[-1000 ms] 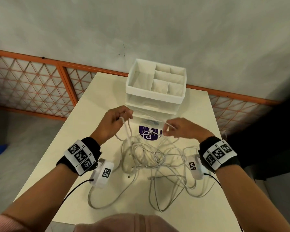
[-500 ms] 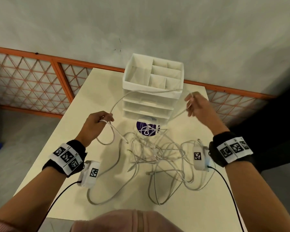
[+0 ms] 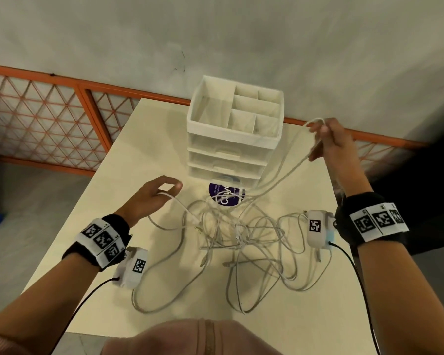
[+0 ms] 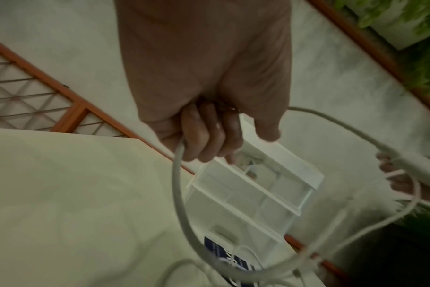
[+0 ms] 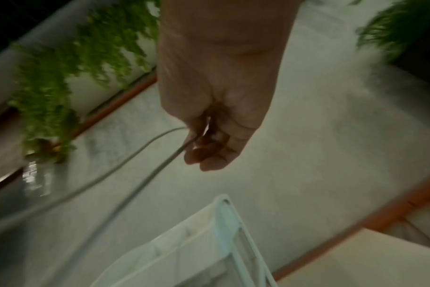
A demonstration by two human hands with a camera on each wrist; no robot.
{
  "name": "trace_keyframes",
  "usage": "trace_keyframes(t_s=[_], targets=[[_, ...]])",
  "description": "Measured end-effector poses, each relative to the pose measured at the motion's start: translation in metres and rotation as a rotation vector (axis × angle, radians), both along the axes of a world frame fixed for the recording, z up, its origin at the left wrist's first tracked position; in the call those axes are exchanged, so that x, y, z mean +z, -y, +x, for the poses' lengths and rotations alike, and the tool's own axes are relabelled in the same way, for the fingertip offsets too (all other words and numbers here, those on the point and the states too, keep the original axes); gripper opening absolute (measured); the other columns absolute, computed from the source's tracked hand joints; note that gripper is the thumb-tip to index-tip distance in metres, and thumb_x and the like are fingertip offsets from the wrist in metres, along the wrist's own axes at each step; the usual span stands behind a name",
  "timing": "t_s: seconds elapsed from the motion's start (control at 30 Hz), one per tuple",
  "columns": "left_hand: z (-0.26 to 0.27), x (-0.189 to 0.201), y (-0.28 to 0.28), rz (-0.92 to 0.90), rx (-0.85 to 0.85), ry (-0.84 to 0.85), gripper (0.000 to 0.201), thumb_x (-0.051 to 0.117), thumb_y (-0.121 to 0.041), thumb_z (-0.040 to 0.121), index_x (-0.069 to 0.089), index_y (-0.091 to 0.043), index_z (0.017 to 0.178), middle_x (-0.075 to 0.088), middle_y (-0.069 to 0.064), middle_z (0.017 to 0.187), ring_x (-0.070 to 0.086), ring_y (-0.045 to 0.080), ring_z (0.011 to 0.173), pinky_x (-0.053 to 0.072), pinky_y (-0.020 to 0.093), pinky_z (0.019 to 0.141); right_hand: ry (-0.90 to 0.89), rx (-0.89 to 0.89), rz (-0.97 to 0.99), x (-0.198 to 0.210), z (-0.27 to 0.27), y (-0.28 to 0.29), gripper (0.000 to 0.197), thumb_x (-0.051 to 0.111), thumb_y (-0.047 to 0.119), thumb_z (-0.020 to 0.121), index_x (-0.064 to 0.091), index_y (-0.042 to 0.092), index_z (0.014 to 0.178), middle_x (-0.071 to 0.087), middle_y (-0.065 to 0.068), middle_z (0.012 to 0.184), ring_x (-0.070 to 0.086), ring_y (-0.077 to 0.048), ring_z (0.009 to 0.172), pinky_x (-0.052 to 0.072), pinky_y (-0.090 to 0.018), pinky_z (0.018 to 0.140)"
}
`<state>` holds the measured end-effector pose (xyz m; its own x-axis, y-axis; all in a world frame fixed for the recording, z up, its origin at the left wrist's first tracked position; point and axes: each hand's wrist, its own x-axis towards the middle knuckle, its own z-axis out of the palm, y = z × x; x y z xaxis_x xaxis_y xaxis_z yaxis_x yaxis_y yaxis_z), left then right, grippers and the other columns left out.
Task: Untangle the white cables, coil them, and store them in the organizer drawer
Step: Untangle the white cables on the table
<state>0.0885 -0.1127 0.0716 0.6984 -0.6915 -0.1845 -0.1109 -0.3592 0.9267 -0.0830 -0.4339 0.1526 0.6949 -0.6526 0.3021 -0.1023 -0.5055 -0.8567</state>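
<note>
On the left, my left hand (image 3: 153, 194) is low over the table (image 3: 128, 160), in front of the organizer and to its left. Its fingers (image 4: 204, 136) are curled around one white cable (image 4: 178, 194), and the thumb and first finger make a ring above it in the head view. From this hand the cable goes down and to the right into the tangle.

In the middle, the tangle of white cables (image 3: 241, 234) lies on the table, just in front of the organizer (image 3: 235, 129). Several loops spread toward me and some plug ends lie among them. Under the far part of the tangle there is a round purple sticker (image 3: 226, 196), touching the foot of the organizer. The organizer stands upright at the far side of the table, with open compartments on top and drawers below; the drawers look closed.

On the right, my right hand (image 3: 328, 142) is raised beside the top right corner of the organizer. It pinches a bend of cable (image 3: 315, 121) between thumb and fingers, and two strands (image 3: 287, 170) go from it down and left to the tangle. In the right wrist view, they leave the fingers (image 5: 209, 147) as well.
</note>
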Motion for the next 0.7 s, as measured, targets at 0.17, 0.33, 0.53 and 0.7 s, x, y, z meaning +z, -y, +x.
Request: trace_keyframes(t_s=[0.17,0.33,0.53,0.7], targets=[[-0.016,0.025,0.039,-0.174,-0.206,-0.007,0.033,0.033,-0.022,0.103,0.051,-0.021,0.13,0.038,-0.018,0.049,0.034,0.002,0.046,0.031,0.005,0.045,-0.234,0.366,-0.384,0.011,0.028,-0.039,0.022,0.045,0.007,0.099,0.066,0.01,0.098,0.062,0.029,0.075,0.056,0.011,0.066,0.039,-0.002,0.066],[-0.038,0.043,0.081,-0.209,-0.342,0.062,0.046,0.042,-0.048,0.092,0.068,-0.011,0.104,0.03,-0.012,0.049,0.029,0.004,0.046,0.03,0.013,0.049,-0.327,0.451,-0.561,-0.009,0.05,-0.059,0.023,0.048,0.016,0.098,0.069,0.007,0.102,0.068,-0.007,0.099,0.053,-0.008,0.085,0.034,-0.001,0.075],[-0.03,0.042,0.089,-0.344,-0.179,0.267,0.032,0.042,-0.024,0.1,0.053,-0.013,0.072,0.037,-0.01,0.053,0.032,0.005,0.05,0.029,0.015,0.051,-0.369,0.416,-0.377,-0.002,0.04,-0.066,0.017,0.054,0.017,0.095,0.063,0.007,0.085,0.057,-0.007,0.085,0.046,-0.004,0.064,0.035,-0.011,0.064],[-0.003,0.059,0.077,-0.425,-0.033,0.44,0.034,0.041,-0.021,0.101,0.048,-0.024,0.068,0.042,-0.01,0.051,0.033,0.001,0.05,0.03,0.016,0.051,-0.857,0.577,-0.182,-0.019,0.022,-0.058,0.015,0.057,0.024,0.093,0.06,0.015,0.081,0.062,0.003,0.081,0.055,-0.008,0.065,0.043,-0.016,0.063]])
